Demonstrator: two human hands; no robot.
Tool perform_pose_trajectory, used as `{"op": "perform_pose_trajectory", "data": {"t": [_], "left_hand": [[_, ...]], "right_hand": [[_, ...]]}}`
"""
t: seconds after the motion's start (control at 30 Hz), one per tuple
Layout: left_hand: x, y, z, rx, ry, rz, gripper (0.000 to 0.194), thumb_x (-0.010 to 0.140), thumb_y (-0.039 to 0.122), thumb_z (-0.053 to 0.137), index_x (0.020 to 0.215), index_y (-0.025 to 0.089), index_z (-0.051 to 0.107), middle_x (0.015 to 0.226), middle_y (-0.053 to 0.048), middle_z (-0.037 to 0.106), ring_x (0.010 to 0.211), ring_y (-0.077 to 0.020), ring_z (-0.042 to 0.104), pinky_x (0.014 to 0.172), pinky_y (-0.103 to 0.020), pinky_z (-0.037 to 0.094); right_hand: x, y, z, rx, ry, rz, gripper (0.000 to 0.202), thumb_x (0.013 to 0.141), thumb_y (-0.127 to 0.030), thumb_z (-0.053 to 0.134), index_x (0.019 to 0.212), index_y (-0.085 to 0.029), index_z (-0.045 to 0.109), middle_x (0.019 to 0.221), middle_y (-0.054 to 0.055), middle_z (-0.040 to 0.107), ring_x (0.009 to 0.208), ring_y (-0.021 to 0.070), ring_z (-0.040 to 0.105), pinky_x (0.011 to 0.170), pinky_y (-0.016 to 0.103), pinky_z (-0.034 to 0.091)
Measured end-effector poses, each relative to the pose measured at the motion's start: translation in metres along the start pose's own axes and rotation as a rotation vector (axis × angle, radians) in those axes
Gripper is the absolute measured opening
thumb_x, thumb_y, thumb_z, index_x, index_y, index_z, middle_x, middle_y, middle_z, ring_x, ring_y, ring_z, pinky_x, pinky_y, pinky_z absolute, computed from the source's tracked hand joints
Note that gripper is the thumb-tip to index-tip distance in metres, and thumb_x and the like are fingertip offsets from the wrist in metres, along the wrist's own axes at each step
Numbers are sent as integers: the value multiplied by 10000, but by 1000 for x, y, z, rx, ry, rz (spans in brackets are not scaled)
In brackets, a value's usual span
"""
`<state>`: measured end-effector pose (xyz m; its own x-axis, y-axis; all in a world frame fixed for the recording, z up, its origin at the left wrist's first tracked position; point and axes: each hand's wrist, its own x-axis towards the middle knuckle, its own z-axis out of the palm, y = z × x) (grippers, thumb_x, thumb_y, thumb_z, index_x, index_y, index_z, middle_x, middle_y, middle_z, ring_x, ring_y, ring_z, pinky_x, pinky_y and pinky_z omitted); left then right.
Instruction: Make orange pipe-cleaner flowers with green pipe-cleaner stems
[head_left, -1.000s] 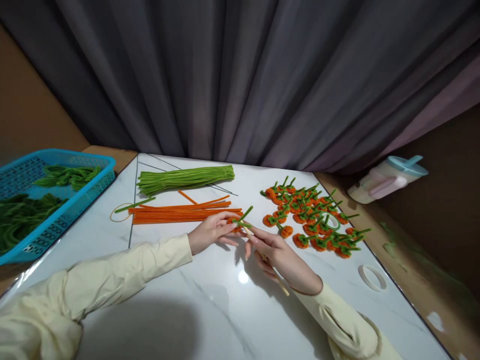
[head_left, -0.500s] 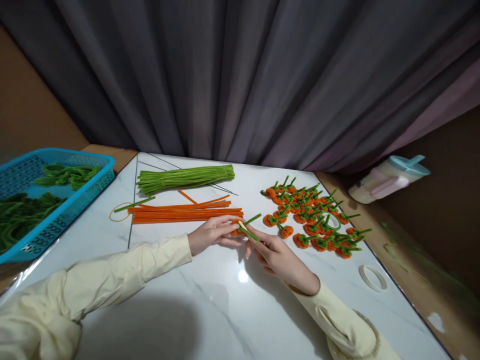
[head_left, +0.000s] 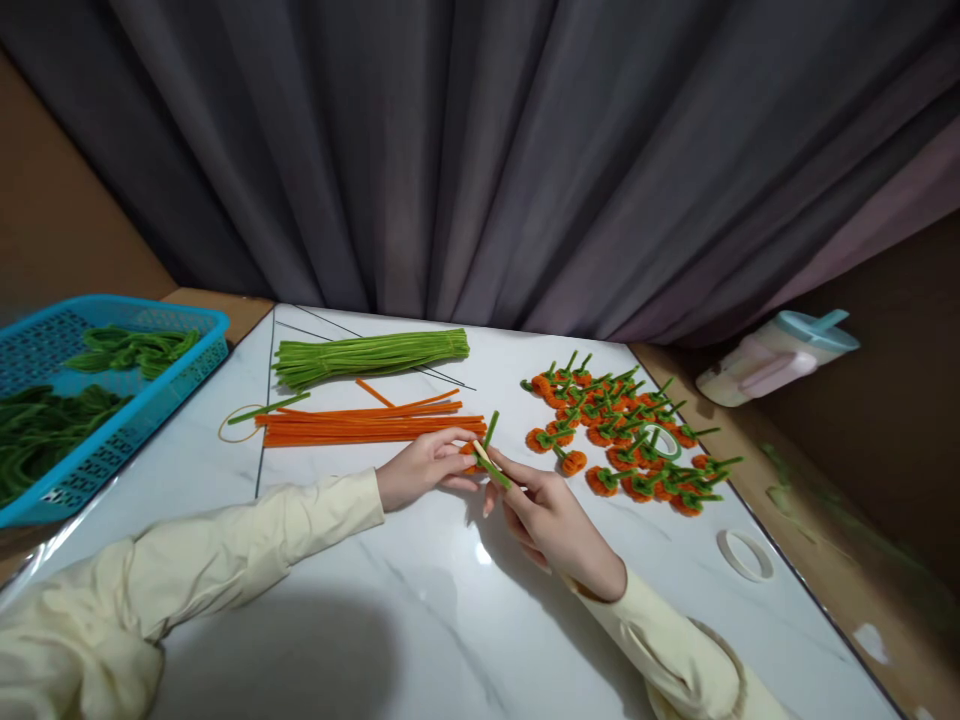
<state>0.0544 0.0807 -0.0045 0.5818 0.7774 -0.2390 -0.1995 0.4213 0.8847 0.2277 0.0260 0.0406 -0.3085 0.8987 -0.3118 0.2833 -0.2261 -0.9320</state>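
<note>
The orange piece (head_left: 468,452) sits between the two hands, near the middle of the white surface (head_left: 315,600). One green end (head_left: 491,428) sticks out from it towards one o'clock; a second green strip (head_left: 498,475) slants down towards four or five o'clock, alongside the tip of a pale stick (head_left: 481,451). The long axis of the orange part itself is mostly hidden by fingers. What shows of it is small, fuzzy and bright orange; the green parts are straight, narrow and equally fuzzy.

The left hand (head_left: 426,466) has its grip pinched on the orange piece, between thumb and fingers. The right hand (head_left: 553,515) has its grip closed on the pale stick, whose long axis runs from about eleven to five o'clock where it shows; the lower part is hidden by the hand.

Seen from the hands, a bundle of orange stems (head_left: 352,430) lies at nine to ten o'clock, reaching close to the left fingers, and a bound bundle of green stems (head_left: 371,356) at ten. A blue basket (head_left: 214,340) with green pieces (head_left: 139,352) stands at nine. A cluster of orange-and-green pieces (head_left: 622,458) spreads around three o'clock, a green-edged roll (head_left: 677,450) among them. A pale ring (head_left: 744,556) lies near four, and a lidded cup (head_left: 772,362) stands between two and three.
</note>
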Motion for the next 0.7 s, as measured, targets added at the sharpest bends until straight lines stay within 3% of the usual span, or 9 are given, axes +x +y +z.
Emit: {"op": "perform_pose_trajectory", "data": {"t": [0.2, 0.4, 0.47, 0.6, 0.7], "left_hand": [[0, 0, 1, -6, 15, -15, 457, 663, 332, 753, 1025, 131, 562, 801, -48, 654, 885, -196, 633, 808, -352, 523], [-1, 4, 3, 23, -23, -8, 357, 680, 344, 736, 927, 132, 588, 944, -79, 646, 921, -196, 625, 819, -339, 519], [-1, 4, 2, 19, -22, -10, 364, 678, 344, 738, 932, 130, 589, 885, -65, 655, 880, -183, 635, 818, -338, 519], [-1, 1, 1, 8, -47, -21, 389, 685, 343, 735, 973, 126, 586, 809, -56, 662, 802, -172, 652, 818, -354, 517], [-1, 2, 1, 16, -58, -3, 353, 688, 339, 732, 937, 128, 598, 889, -80, 657, 861, -191, 642, 806, -356, 524]], "right_hand": [[-2, -2, 3, -155, 38, -100, 426, 873, -273, 369, 1257, -152, 506, 670, -12, 533, 310, 33, 334, 294, 171, 266], [1, 0, 4, -499, 119, -386, 435, 830, -149, 366, 1224, -119, 549, 606, -5, 546, 475, 84, 438, 490, 188, 399], [1, -3, 2, -493, 94, -344, 434, 844, -165, 355, 1232, -125, 546, 589, -7, 546, 440, 80, 437, 460, 186, 391], [0, -8, -4, -345, -13, -115, 464, 887, -283, 345, 1313, -138, 459, 492, -57, 457, 284, 69, 384, 318, 180, 315], [0, -7, -5, -354, -34, -118, 468, 889, -266, 331, 1328, -145, 438, 516, -51, 481, 285, 68, 396, 321, 179, 318]]}}
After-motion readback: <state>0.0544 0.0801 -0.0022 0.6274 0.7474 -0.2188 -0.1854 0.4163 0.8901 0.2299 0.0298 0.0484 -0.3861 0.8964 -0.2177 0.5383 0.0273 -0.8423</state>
